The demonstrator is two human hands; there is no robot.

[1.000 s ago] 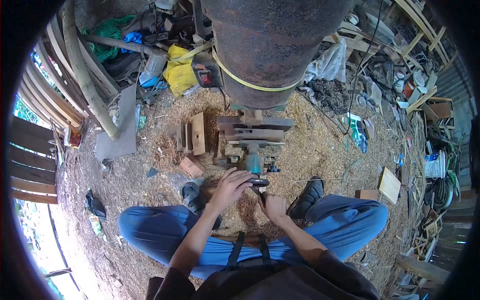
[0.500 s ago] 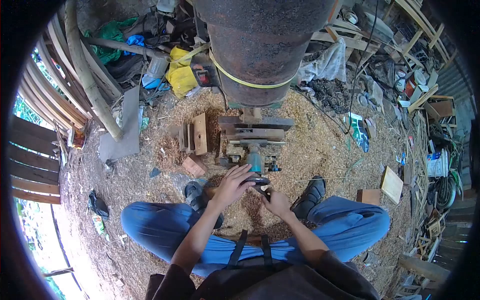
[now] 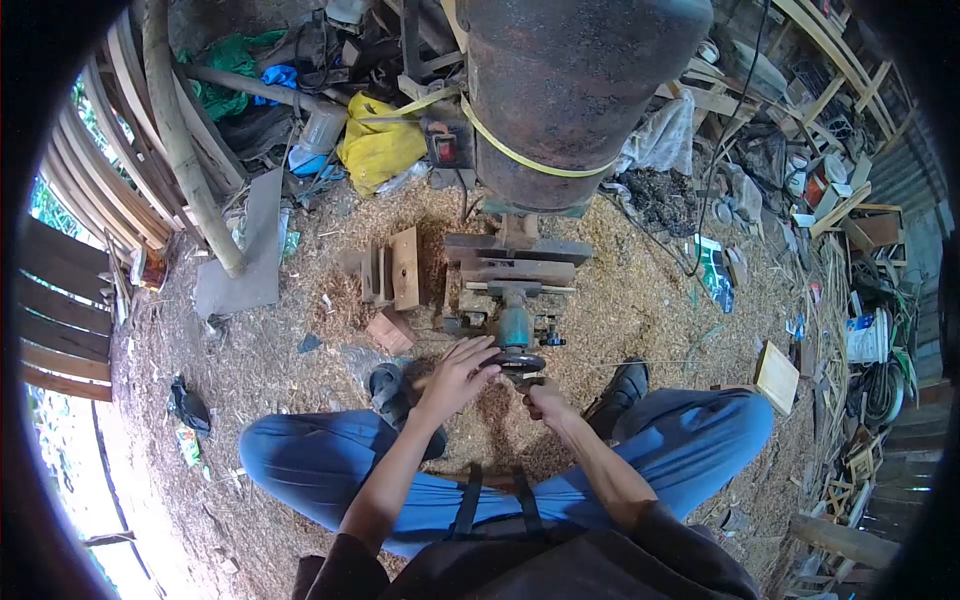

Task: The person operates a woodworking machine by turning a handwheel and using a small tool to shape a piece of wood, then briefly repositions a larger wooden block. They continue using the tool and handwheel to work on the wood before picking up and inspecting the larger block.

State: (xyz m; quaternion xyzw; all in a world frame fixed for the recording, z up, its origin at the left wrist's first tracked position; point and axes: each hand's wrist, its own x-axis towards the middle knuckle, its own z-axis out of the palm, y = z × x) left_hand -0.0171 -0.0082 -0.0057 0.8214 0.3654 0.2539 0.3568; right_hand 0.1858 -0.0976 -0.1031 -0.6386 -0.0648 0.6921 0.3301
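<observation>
A dark handwheel (image 3: pixel 522 363) sits at the near end of a teal metal vise body (image 3: pixel 515 326) in front of me. My left hand (image 3: pixel 455 378) lies along the wheel's left side, fingers stretched out; its fingertips are at the rim, though firm contact is hard to see. Just below the wheel on the right, my right hand (image 3: pixel 546 401) has its fingers closed round the wheel's dark handle (image 3: pixel 525 381), mostly hidden by the hand. Farther off are the vise's wide metal jaws (image 3: pixel 518 270), with a thin light strip crossing near them.
A large rusty drum (image 3: pixel 580 90) with a yellow band rises behind the vise. Wood blocks (image 3: pixel 406 268) and a smaller reddish block (image 3: pixel 390 331) lie left of it. A pale board (image 3: pixel 776 378) is by my right knee. Shavings cover the floor.
My left hand's fingers have shifted from over the wheel's top to its left side. My right hand has turned with the handle and sits closer under the wheel. The view has shifted slightly.
</observation>
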